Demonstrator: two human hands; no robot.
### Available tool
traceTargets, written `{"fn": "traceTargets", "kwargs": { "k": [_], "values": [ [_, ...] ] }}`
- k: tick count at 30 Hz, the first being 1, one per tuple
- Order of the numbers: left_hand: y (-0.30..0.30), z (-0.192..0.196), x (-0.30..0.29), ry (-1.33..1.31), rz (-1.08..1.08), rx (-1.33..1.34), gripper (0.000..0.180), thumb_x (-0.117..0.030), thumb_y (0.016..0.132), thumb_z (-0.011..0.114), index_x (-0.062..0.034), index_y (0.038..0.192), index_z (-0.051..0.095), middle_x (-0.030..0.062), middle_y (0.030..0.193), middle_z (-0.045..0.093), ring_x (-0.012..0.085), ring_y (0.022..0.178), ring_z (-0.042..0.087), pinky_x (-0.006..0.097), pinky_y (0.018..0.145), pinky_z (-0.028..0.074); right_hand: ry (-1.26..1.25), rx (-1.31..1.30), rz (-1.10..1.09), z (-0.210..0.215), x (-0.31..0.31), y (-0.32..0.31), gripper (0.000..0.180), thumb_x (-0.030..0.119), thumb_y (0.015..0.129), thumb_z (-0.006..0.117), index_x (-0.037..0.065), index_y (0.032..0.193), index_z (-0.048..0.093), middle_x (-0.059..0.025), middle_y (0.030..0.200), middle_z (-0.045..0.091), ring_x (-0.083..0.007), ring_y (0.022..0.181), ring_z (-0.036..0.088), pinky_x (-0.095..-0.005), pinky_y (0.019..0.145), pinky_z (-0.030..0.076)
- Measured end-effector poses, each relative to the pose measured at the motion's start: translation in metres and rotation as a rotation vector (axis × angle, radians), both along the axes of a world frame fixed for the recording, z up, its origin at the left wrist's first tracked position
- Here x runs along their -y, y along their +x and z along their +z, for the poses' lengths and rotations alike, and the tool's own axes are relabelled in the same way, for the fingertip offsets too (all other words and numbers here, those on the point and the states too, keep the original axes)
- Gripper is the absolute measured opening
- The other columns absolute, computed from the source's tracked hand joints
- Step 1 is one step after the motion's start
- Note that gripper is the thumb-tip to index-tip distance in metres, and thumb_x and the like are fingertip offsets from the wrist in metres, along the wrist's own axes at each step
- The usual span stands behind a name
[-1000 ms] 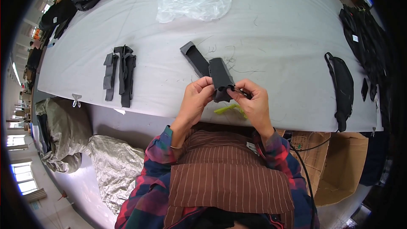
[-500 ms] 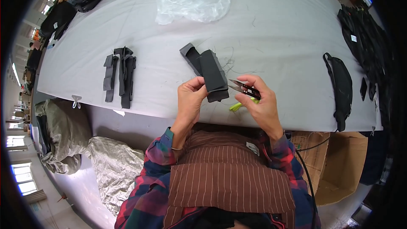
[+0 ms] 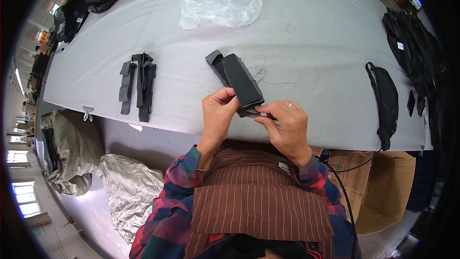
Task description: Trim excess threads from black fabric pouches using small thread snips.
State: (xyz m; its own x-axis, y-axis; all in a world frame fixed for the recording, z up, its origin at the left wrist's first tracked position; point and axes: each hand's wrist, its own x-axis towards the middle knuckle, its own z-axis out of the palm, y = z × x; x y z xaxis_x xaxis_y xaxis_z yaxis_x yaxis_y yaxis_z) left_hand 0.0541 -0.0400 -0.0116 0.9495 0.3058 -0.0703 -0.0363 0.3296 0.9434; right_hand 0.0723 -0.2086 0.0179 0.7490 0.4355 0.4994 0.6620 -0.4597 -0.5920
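Where the black strap [image 3: 242, 79] lies: right in front of the person, over the near part of the grey table [image 3: 326, 43]; it's between the two hands, and both are down toward its near end

Long axis: slanted, far end off to the left, near end angled at the right hand; so it runs away from the body more than across it

Left hand [image 3: 219, 113]: thumb and forefinger closed in a pinch on the strap's left edge, a little up from the near end

Right hand [image 3: 289, 127]: thumb and forefinger almost together, tips right at the near end; honestly can't tell if they've got cloth or something tucked behind the fingers

Nearer hand: right one for the near end, left one for the left edge; far end is well apart from both

Underneath: another dark piece [image 3: 215, 61] poking out at the upper left; can't tell if it's separate or a fold

Yellow-green bit [image 3: 276, 122]: peeking out by the right thumb; too covered to name

Loose threads [image 3: 261, 72]: just right of the strap
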Motion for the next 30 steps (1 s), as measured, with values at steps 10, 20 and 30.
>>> {"fn": "traceTargets", "kwargs": {
  "k": [10, 20, 30],
  "values": [
    [-0.002, -0.002, -0.006, -0.047, -0.003, -0.037, 0.008, -0.003, 0.085, 0.064, 0.0038, 0.086, 0.068, 0.0025, 0.076, 0.066, 0.0060, 0.065, 0.057, 0.020, 0.058, 0.044, 0.255, -0.200, -0.068, -0.003, 0.015, 0.003, 0.010, 0.009, 0.077, 0.070, 0.005, 0.085, 0.065, -0.0049, 0.071, 0.063, -0.0182, 0.061, 0.057, -0.0297, 0.059, 0.042],
    [-0.004, 0.005, -0.007, -0.100, 0.007, 0.004, 0.008, -0.001, 0.086, 0.062, 0.0052, 0.088, 0.067, 0.0058, 0.080, 0.067, 0.0087, 0.070, 0.061, 0.023, 0.066, 0.051, 0.458, -0.658, 0.000, -0.020, 0.020, -0.001, 0.011, 0.009, 0.086, 0.065, -0.001, 0.090, 0.064, -0.0013, 0.072, 0.063, -0.0058, 0.067, 0.055, -0.0212, 0.061, 0.044],
    [-0.005, 0.008, 0.000, -0.105, 0.016, -0.018, 0.008, -0.001, 0.086, 0.063, 0.0050, 0.088, 0.067, 0.0058, 0.080, 0.067, 0.0083, 0.069, 0.060, 0.022, 0.064, 0.050, 0.274, -0.205, -0.108, -0.011, 0.013, -0.002, 0.012, 0.014, 0.077, 0.072, 0.008, 0.085, 0.065, -0.0047, 0.067, 0.060, -0.0208, 0.061, 0.054, -0.0313, 0.059, 0.042]
  ]
}}
